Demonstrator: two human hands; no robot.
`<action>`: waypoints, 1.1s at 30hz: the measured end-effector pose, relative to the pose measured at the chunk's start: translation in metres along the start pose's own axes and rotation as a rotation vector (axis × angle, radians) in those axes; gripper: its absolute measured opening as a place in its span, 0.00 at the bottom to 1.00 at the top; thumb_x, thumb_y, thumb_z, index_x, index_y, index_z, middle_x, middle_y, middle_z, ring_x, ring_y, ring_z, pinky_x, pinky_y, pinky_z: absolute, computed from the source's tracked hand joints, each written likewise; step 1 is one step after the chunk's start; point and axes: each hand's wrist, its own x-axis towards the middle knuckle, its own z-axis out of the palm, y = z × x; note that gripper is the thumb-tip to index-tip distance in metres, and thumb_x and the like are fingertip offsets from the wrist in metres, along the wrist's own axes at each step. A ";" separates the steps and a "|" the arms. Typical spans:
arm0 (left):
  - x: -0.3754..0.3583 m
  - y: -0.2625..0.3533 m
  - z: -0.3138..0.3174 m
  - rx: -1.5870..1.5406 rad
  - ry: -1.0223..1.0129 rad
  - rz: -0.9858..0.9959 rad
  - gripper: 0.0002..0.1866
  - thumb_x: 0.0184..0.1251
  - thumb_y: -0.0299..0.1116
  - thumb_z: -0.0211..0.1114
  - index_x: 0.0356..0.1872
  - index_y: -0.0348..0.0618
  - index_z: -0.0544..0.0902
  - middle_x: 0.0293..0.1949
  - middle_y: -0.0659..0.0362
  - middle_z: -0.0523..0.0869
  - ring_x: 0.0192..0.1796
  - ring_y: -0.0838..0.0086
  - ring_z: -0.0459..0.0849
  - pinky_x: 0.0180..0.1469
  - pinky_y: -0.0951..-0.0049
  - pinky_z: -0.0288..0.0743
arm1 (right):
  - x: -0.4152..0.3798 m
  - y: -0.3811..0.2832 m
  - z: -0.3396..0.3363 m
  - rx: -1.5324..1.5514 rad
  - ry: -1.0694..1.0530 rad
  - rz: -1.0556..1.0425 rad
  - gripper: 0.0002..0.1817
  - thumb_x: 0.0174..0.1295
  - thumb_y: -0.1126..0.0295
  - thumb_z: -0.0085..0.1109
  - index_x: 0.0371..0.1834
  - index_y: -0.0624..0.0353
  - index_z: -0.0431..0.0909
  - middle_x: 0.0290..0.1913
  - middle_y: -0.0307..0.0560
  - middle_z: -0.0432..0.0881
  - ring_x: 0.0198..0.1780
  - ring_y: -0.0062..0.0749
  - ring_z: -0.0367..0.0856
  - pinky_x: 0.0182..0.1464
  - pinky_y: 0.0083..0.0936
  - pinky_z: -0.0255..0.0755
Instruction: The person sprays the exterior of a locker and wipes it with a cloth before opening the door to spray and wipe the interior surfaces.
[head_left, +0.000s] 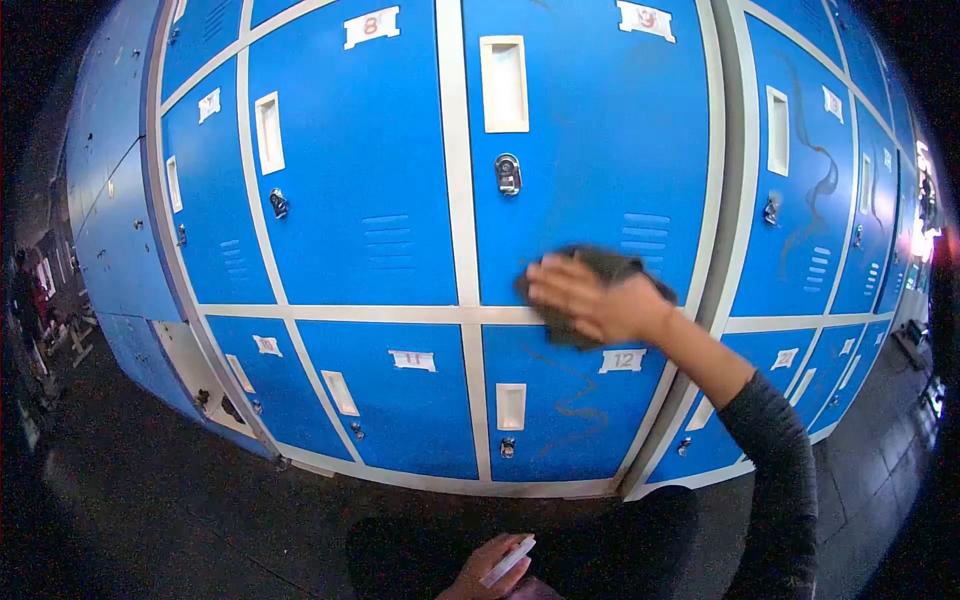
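Note:
My right hand [590, 300] presses a dark grey-green cloth [610, 262] against the blue lockers, fingers extended over it. The cloth covers the lower part of locker door 9 [590, 150] and the top of locker door 12 [535, 360], across the white rail between them. Brown smears mark door 12 under the cloth. Low in the view, my left hand [487, 572] is closed around a small flat white object [508, 561], whose exact kind I cannot make out.
Numbered lockers with recessed white handles and metal locks surround the cloth. To the right, another locker door [795, 180] carries a wavy dark smear. At lower left an open locker compartment [195, 370] shows. Dark floor tiles [200, 510] lie below.

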 end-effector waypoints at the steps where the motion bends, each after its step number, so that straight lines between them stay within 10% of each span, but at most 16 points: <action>1: -0.002 -0.003 0.001 -0.035 0.034 0.009 0.14 0.65 0.25 0.57 0.50 0.32 0.76 0.45 0.44 0.79 0.44 0.48 0.79 0.46 0.54 0.75 | 0.004 0.008 -0.014 -0.144 0.124 0.045 0.39 0.57 0.64 0.50 0.73 0.47 0.47 0.75 0.41 0.43 0.75 0.37 0.39 0.74 0.40 0.39; 9: 0.010 -0.008 0.004 -0.131 0.152 0.076 0.13 0.66 0.27 0.57 0.49 0.34 0.77 0.46 0.42 0.79 0.44 0.48 0.80 0.43 0.58 0.77 | 0.036 0.114 -0.107 -0.605 1.038 0.498 0.27 0.65 0.58 0.43 0.67 0.54 0.60 0.70 0.47 0.57 0.71 0.45 0.54 0.70 0.42 0.47; 12: 0.001 -0.025 0.012 0.113 0.170 0.303 0.13 0.66 0.28 0.56 0.50 0.37 0.78 0.47 0.45 0.80 0.42 0.56 0.82 0.42 0.63 0.77 | 0.044 0.099 -0.106 -0.580 1.031 0.768 0.30 0.66 0.55 0.41 0.68 0.59 0.57 0.71 0.54 0.53 0.72 0.48 0.49 0.71 0.41 0.44; 15: -0.004 -0.015 -0.001 -0.375 -0.275 -0.755 0.21 0.62 0.37 0.62 0.55 0.42 0.74 0.47 0.51 0.79 0.43 0.65 0.80 0.45 0.67 0.74 | 0.047 0.078 -0.069 -0.641 1.004 0.667 0.31 0.63 0.55 0.46 0.67 0.59 0.60 0.70 0.49 0.58 0.71 0.40 0.55 0.69 0.44 0.47; 21: -0.003 -0.009 -0.005 -0.391 -0.212 -0.577 0.18 0.61 0.33 0.62 0.53 0.42 0.76 0.44 0.53 0.81 0.44 0.64 0.81 0.47 0.67 0.73 | 0.011 -0.004 -0.001 -0.249 0.549 0.343 0.36 0.54 0.67 0.55 0.69 0.57 0.57 0.72 0.47 0.53 0.73 0.37 0.49 0.73 0.41 0.42; 26: -0.015 -0.008 0.004 -0.307 -0.153 -0.447 0.18 0.61 0.32 0.62 0.53 0.41 0.75 0.45 0.52 0.81 0.45 0.63 0.81 0.47 0.67 0.74 | 0.040 0.005 -0.041 0.126 0.968 0.394 0.13 0.58 0.68 0.52 0.46 0.59 0.74 0.45 0.54 0.77 0.44 0.52 0.76 0.46 0.44 0.69; 33: -0.009 -0.003 -0.003 -0.284 -0.167 -0.506 0.18 0.62 0.33 0.61 0.52 0.41 0.76 0.43 0.53 0.82 0.43 0.64 0.82 0.44 0.68 0.75 | 0.118 0.013 -0.088 0.215 0.867 0.489 0.18 0.65 0.59 0.43 0.42 0.64 0.75 0.47 0.60 0.73 0.40 0.58 0.78 0.45 0.44 0.72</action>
